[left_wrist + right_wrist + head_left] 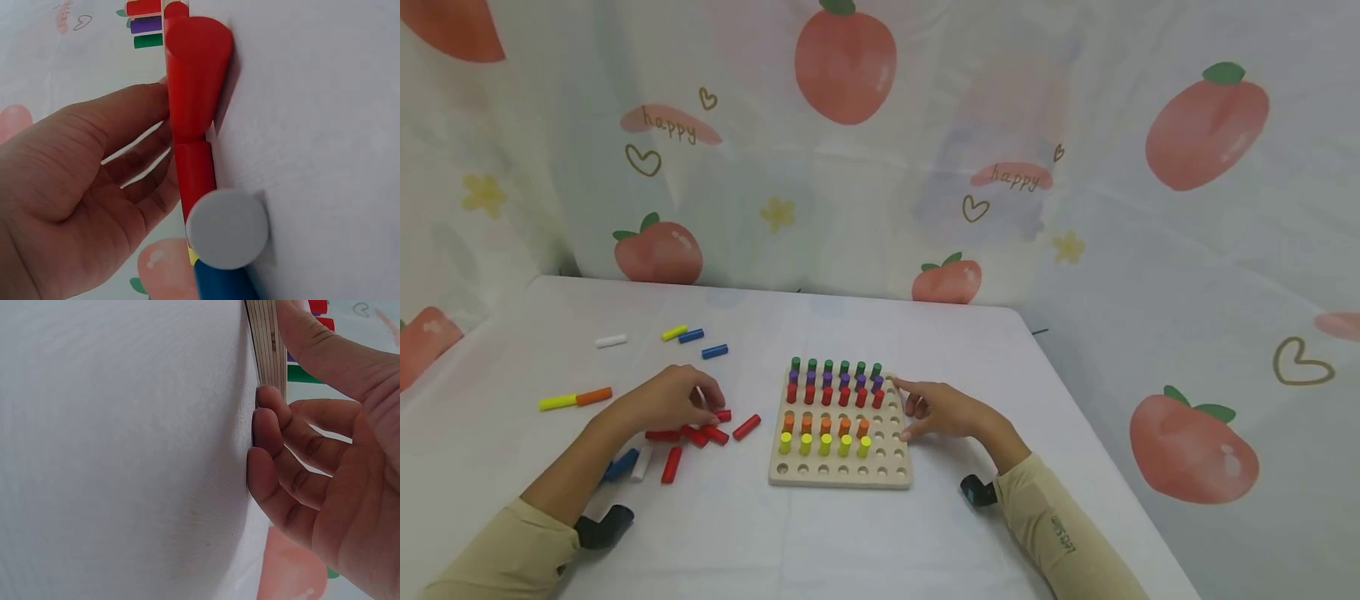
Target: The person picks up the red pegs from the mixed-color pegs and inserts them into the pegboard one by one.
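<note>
A wooden pegboard (842, 478) lies flat on the table with rows of green, purple, red, orange and yellow pegs upright in its holes. My left hand (673, 398) is at the loose red pegs left of the board, a red peg (723, 415) between thumb and index fingertips. In the left wrist view, nearer red pegs (197, 81) hide the tips of the left hand (94, 162). My right hand (946, 410) touches the board's right side, index finger at the far corner and thumb on the edge. The right wrist view shows its other fingers (262, 472) loosely bent.
Loose red pegs (747, 427) lie beside the board. A white peg (642, 463) and blue pegs (621, 465) lie nearer the left forearm. Farther off are a yellow peg (557, 402), an orange peg (594, 397), a white peg (611, 341) and blue pegs (715, 352). A printed curtain (850, 183) hangs behind.
</note>
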`<state>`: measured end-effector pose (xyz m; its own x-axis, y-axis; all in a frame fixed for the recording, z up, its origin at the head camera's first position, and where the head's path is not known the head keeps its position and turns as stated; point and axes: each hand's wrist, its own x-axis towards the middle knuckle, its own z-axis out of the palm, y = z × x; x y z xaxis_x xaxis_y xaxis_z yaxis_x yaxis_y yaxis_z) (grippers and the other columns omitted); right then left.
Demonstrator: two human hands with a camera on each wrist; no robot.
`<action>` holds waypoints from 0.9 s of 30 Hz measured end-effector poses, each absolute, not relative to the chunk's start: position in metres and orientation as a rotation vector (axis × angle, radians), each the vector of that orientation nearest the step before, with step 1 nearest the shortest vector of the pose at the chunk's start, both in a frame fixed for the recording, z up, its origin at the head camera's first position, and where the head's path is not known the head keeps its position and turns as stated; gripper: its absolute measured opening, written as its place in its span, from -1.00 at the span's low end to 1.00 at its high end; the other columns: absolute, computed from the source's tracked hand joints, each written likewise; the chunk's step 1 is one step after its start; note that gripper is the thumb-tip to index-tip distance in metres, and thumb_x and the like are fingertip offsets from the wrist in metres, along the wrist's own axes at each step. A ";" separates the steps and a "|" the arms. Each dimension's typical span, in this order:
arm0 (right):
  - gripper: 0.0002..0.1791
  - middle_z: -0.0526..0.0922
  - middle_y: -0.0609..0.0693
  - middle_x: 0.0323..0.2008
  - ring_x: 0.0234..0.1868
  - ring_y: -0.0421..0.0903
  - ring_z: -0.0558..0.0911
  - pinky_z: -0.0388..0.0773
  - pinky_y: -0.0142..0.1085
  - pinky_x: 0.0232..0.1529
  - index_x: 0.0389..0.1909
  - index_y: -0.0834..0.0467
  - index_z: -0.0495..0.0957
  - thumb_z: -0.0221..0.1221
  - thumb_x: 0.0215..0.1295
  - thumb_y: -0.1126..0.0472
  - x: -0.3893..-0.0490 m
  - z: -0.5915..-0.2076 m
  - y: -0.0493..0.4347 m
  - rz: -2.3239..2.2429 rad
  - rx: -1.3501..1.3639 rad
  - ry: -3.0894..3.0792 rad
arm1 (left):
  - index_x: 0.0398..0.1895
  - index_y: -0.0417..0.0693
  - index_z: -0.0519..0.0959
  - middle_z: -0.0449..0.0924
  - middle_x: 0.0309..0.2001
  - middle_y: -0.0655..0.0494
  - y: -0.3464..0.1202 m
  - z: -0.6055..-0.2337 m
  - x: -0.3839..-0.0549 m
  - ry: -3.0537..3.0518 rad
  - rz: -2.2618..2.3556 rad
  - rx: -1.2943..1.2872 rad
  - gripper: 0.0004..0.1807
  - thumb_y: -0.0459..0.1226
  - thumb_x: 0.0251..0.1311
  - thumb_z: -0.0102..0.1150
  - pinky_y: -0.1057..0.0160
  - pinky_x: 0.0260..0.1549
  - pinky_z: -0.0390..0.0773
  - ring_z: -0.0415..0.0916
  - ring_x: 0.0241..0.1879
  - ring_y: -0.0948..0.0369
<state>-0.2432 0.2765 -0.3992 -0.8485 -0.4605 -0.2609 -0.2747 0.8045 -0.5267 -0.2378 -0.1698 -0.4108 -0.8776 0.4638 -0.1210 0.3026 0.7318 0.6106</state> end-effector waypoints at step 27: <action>0.03 0.53 -0.06 -0.18 -0.11 -0.06 0.51 0.56 -0.26 -0.13 0.61 0.11 0.18 0.51 0.17 0.14 -0.242 -0.399 0.276 -0.657 -0.549 2.620 | -0.05 -0.14 0.74 0.66 -0.24 0.14 -0.171 -0.404 -0.238 2.737 1.001 0.635 -0.71 -0.29 0.17 0.51 0.23 -0.28 0.67 0.55 -0.23 0.12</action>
